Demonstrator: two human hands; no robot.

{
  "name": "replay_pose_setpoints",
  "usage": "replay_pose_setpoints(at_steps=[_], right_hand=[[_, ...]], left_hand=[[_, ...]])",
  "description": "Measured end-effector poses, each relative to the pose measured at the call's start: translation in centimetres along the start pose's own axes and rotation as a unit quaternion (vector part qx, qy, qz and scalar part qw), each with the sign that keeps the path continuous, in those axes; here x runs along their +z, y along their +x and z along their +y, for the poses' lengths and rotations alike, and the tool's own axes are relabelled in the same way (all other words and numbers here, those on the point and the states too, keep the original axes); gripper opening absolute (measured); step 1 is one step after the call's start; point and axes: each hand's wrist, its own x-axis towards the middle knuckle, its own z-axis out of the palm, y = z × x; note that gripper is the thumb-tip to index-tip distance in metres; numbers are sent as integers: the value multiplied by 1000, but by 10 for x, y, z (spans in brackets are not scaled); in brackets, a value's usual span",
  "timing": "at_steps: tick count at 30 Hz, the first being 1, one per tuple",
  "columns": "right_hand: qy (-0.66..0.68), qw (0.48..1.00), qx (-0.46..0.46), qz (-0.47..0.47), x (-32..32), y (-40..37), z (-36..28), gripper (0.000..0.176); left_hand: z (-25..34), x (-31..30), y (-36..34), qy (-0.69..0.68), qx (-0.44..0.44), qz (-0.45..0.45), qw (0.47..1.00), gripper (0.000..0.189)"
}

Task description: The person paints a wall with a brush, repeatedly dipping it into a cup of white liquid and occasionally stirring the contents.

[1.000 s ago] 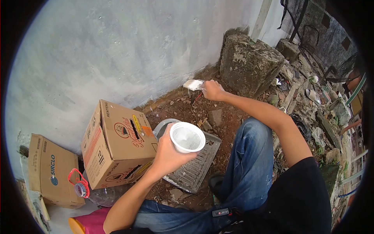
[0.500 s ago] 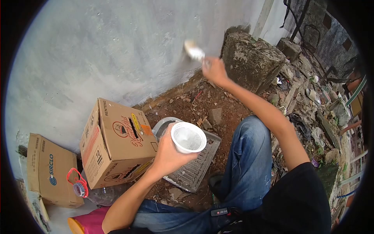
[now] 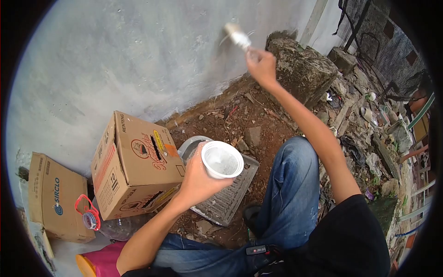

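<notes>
My left hand (image 3: 200, 180) is wrapped round a white plastic cup (image 3: 222, 159) with whitish paint inside, held above a grey ridged tray (image 3: 230, 196). My right hand (image 3: 261, 67) grips the handle of a paintbrush (image 3: 238, 37), its fingers closed. The brush has a white ferrule and pale bristles, somewhat blurred, and its tip is at the grey-white wall (image 3: 152, 60). Whether the bristles touch the wall is hard to tell.
A large cardboard box (image 3: 145, 161) stands left of the tray, beside a clear bottle with a red handle (image 3: 87, 213) and a smaller box (image 3: 57, 201). A big rock (image 3: 302, 69) sits by the wall; rubble (image 3: 369, 147) lies at the right.
My right hand has moved up and slightly right with the brush, which is now higher on the wall. The cup in my left hand has barely shifted.
</notes>
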Motion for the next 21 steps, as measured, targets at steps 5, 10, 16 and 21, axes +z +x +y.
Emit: replay_pose_setpoints(at_steps=[5, 10, 16, 21], right_hand=[[-142, 904, 53, -400, 23, -63, 36, 29], [-154, 953, 32, -261, 20, -30, 23, 25], [9, 1000, -11, 6, 3, -8, 6, 25], [-33, 988, -3, -153, 21, -40, 49, 29]], left_hand=[[3, 0, -3, 4, 4, 4, 1000, 69], [5, -2, -2, 18, 9, 13, 1000, 68], [4, -2, 0, -1, -14, 0, 1000, 69], [5, -1, 2, 5, 4, 5, 1000, 66]])
